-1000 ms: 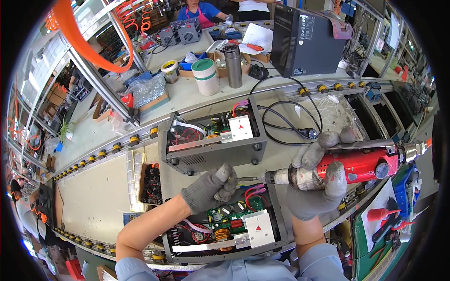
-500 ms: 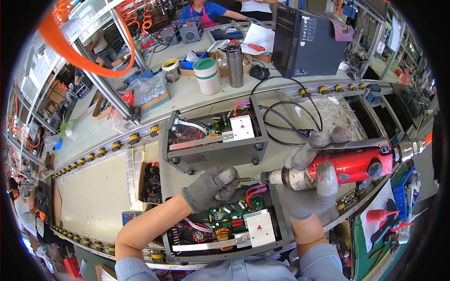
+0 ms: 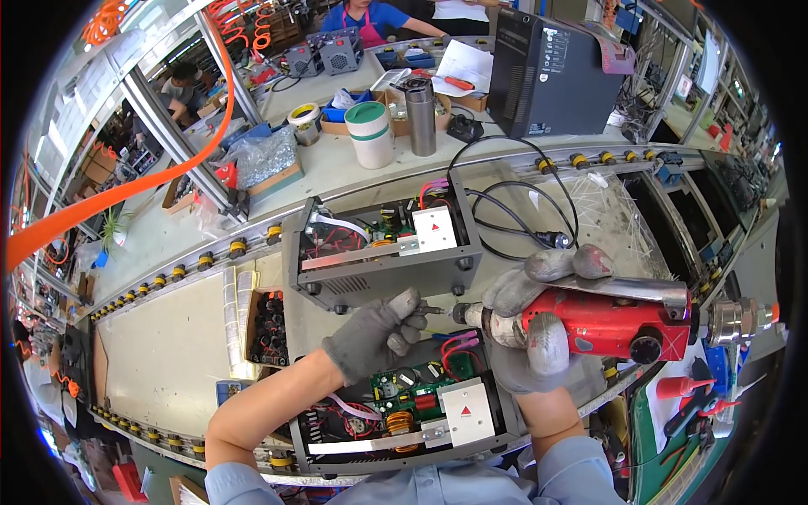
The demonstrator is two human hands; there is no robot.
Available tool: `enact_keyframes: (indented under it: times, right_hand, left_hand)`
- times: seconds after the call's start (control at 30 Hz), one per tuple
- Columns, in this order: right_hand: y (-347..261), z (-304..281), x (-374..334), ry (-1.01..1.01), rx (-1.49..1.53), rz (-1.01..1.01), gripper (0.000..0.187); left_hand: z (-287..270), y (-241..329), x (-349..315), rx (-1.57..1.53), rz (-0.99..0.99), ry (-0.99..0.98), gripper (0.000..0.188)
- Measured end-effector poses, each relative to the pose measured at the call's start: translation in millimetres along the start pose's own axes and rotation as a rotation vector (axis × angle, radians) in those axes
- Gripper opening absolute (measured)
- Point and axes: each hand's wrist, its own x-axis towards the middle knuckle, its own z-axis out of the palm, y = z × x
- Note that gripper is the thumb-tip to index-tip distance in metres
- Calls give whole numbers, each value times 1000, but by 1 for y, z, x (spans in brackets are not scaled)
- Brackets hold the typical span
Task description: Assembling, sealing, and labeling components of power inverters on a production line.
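In a grey glove, my left hand (image 3: 379, 332) pinches a short, thin metal driver bit (image 3: 431, 310) between thumb and fingers. The bit points at the nose of a red air screwdriver (image 3: 610, 326), close to its tip; whether they touch I cannot tell. My right hand (image 3: 532, 362), gloved too, is wrapped round the front of the tool, with fingers over its metal lever. Below both hands lies an uncovered dark metal case (image 3: 337, 459) with a green circuit board (image 3: 412, 389), wires and a white plate. A similar case (image 3: 383, 282) stands just beyond.
A black power cable (image 3: 513, 219) loops beside the far case. Left of the cases is a box of small dark parts (image 3: 269, 328). A white-green cup (image 3: 370, 135), steel flask (image 3: 420, 118) and large black case (image 3: 547, 80) stand across the roller line. Hand tools (image 3: 694, 400) lie at right.
The air screwdriver and my right hand have shifted left, and its rear end has dipped. My left hand has barely moved. The orange hose at upper left has swung lower.
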Motion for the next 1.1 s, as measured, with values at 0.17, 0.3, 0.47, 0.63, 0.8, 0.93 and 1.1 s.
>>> enact_keyframes:
  times: [0.17, 0.3, 0.47, 0.63, 0.8, 0.93, 1.1]
  right_hand:
    - [0, 3, 1, 55, -13, 19, 48]
    - [6, 7, 12, 35, -68, -35, 53]
    - [-2, 7, 24, 194, 81, -141, 55]
    - [-24, -15, 26, 168, 18, -307, 50]
    - [-35, -23, 12, 99, 119, -194, 51]
    - [-33, -27, 5, 183, 29, -202, 56]
    - [-32, -25, 2, 171, 104, -144, 56]
  left_hand:
    - [-4, 0, 0, -15, -2, 8, 28]
    - [-3, -3, -1, 78, 74, -25, 29]
    - [-5, 14, 4, 835, 334, 110, 28]
    - [-12, 22, 7, 2053, 574, 2, 29]
    - [-3, 12, 25, 2230, 179, -45, 21]
    - [-5, 15, 27, 2283, 304, -51, 17]
    - [3, 17, 23, 2283, 267, -55, 17]
